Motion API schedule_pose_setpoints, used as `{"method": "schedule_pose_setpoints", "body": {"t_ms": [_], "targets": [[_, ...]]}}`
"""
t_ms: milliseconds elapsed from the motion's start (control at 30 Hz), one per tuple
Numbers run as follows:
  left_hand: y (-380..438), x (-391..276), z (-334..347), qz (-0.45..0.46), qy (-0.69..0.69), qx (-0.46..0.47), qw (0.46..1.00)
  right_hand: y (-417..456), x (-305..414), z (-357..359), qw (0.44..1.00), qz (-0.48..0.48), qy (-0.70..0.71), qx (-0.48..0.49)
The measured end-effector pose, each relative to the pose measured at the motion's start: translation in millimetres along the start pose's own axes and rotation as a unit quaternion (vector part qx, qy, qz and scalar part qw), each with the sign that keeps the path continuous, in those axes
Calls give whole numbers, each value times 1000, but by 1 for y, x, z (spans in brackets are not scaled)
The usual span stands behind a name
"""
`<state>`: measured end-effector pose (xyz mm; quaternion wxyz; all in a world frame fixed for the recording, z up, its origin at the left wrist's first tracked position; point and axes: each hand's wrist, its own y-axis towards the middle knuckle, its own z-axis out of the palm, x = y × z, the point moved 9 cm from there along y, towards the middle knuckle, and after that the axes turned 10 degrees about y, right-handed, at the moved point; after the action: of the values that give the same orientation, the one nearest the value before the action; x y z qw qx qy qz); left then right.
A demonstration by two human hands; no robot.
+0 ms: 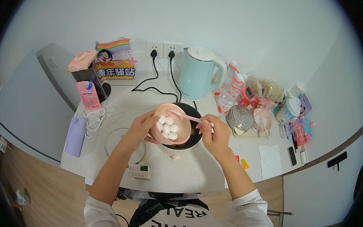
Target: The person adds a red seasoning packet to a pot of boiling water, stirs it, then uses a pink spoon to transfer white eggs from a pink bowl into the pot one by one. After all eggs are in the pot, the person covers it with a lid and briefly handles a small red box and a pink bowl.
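Note:
My left hand [141, 126] grips the rim of a pink bowl [185, 130] that tilts towards me above a dark electric cooking pot [196, 136]. Several smooth white balls [166, 128] lie in the bowl. My right hand [213, 133] holds a pink spoon [189, 117] by its handle, with the spoon's head inside the bowl by the balls. A glass lid [110, 140] lies on the counter, partly behind my left forearm.
A light blue electric kettle [194, 74] stands behind the pot, near black power cords [153, 88]. Plastic bottles [228, 99], a perforated metal steamer [240, 117] and another pink bowl [266, 118] are at right. A purple device [75, 137] and a small boxed timer [140, 172] lie left and in front.

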<state>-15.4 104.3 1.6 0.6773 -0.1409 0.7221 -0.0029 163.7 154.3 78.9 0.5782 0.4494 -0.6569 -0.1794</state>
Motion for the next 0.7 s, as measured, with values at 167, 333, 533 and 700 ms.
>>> {"method": "schedule_pose_setpoints", "body": {"t_ms": [167, 333, 533, 700], "targets": [[11, 6, 3, -5, 10, 23, 1000, 11, 17, 5, 986, -155, -25, 58], [17, 9, 2, -24, 25, 30, 999, 11, 15, 13, 988, -115, -11, 101], [20, 7, 2, -31, 20, 21, 999, 11, -42, -7, 993, 96, 30, -62], [20, 6, 4, -45, 52, 24, 997, -1, -80, -14, 951, 240, 135, -137]]}}
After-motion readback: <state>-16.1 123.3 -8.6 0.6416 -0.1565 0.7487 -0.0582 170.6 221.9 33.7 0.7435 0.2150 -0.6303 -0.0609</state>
